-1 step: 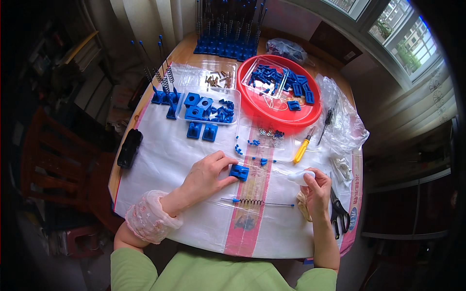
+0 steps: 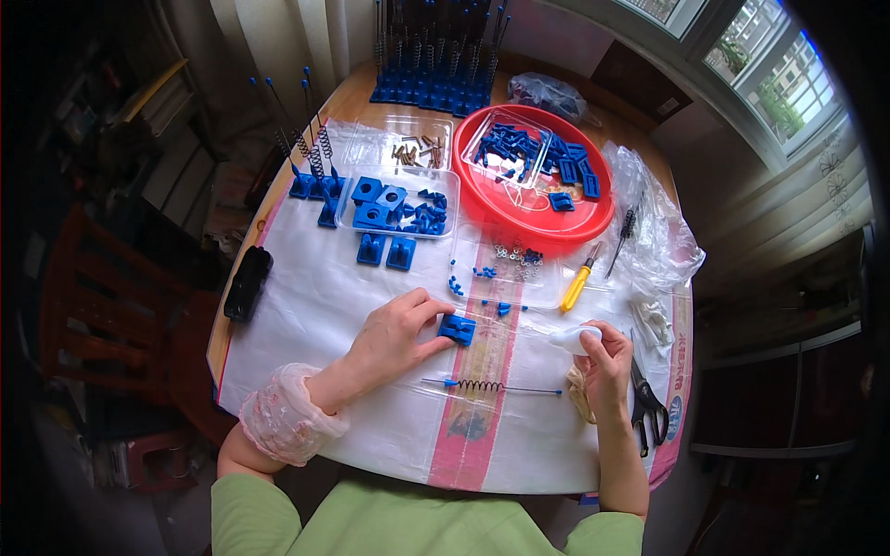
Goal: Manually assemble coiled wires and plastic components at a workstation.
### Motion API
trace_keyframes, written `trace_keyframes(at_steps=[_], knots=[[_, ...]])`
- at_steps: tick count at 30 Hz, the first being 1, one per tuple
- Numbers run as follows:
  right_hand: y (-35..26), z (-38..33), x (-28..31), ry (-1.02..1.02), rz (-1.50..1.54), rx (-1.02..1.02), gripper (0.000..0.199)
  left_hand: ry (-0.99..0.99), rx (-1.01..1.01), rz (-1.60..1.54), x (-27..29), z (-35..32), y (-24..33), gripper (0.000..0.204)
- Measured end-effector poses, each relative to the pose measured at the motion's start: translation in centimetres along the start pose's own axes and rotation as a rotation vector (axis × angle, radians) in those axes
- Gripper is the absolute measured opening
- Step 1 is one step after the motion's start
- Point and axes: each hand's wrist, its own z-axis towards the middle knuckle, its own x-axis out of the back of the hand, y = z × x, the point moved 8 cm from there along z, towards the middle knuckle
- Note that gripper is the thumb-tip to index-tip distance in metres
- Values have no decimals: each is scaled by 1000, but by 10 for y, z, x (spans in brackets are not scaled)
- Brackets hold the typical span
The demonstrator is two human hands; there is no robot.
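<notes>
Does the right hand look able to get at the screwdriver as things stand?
Probably yes: the screwdriver lies just beyond the right hand, with nothing covering its handle. The whitish piece in that hand might need putting down first.

Small blue block [image 2: 458,331] in left hand [image 2: 397,332]; whitish translucent piece [image 2: 570,339] pinched in right hand [image 2: 608,361].

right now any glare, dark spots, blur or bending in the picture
Head view: the window is bright, and highlights glint off the clear plastic bag; head view: the wooden chair sinks into shadow, and the fisheye bends edges on the dark cabinet; head view: the blue block shows no obvious motion blur
</notes>
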Motion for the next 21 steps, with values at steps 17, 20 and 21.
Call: trace_keyframes(at_steps=[17,20,21], knots=[[-2,0,-2,-27,-9,-1,10,-5,-9,12,0,0,0,37],[1,0,0,-10,-8,-3,9,0,-14,15,0,0,0,37],[1,1,0,-9,-11,2,9,1,-16,17,0,0,1,37]])
